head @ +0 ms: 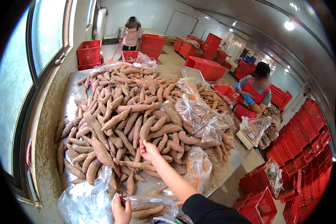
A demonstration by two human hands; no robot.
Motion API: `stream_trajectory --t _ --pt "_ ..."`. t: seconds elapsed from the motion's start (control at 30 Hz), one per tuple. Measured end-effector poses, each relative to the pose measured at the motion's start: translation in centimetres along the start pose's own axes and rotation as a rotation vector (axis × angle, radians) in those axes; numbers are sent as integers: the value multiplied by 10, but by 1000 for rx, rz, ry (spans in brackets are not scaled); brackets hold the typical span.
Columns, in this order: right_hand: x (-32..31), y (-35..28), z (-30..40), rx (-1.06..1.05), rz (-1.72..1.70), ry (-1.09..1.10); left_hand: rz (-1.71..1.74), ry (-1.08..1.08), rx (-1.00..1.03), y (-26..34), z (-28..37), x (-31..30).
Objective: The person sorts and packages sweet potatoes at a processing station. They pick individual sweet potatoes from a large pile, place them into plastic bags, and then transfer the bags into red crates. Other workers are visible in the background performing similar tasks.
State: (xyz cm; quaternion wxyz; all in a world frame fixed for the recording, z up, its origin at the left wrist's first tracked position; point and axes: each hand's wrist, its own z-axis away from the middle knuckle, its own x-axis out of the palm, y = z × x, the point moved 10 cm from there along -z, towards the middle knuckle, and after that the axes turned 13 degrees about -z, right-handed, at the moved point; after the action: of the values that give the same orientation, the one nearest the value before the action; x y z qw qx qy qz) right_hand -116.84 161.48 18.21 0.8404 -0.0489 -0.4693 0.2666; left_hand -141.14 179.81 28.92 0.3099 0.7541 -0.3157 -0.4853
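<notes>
My right hand (149, 151) reaches over a heap of sweet potatoes (100, 105) on a metal table (226, 165). Its fingers pinch the lower tip of one curved sweet potato (147, 128). Close to the near edge, my left hand (121, 210) holds a thin dark object (124, 196), too small to identify. Beside it lies a clear plastic bag (168, 205) with a few sweet potatoes inside. Loose clear plastic bags (84, 200) are bunched to its left.
Filled, knotted bags (191, 109) sit on the heap's right side. A co-worker in a red apron (250, 95) handles a sweet potato by a scale (245, 137). Another person (131, 35) stands at the back. Red crates (296, 134) are stacked right; a window ledge (49, 117) runs left.
</notes>
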Motion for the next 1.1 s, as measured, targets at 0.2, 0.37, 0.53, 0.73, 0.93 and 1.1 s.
stream_trajectory --t 0.2,0.37,0.53,0.73,0.93,1.1 --pt "-90 20 95 -134 800 -4 -10 -160 -170 21 -2 7" --pt "-118 28 148 -161 928 -100 69 -101 -171 29 -13 4" --pt "-97 14 208 -286 1121 -178 155 -53 -151 30 -50 11" --pt "-71 15 260 -340 1282 -220 522 -43 -423 20 -71 26" --pt "-89 22 261 -305 1225 -252 689 -114 -502 7 -60 35" --pt "-45 -1 276 -715 1472 -197 695 24 -420 32 -51 37"
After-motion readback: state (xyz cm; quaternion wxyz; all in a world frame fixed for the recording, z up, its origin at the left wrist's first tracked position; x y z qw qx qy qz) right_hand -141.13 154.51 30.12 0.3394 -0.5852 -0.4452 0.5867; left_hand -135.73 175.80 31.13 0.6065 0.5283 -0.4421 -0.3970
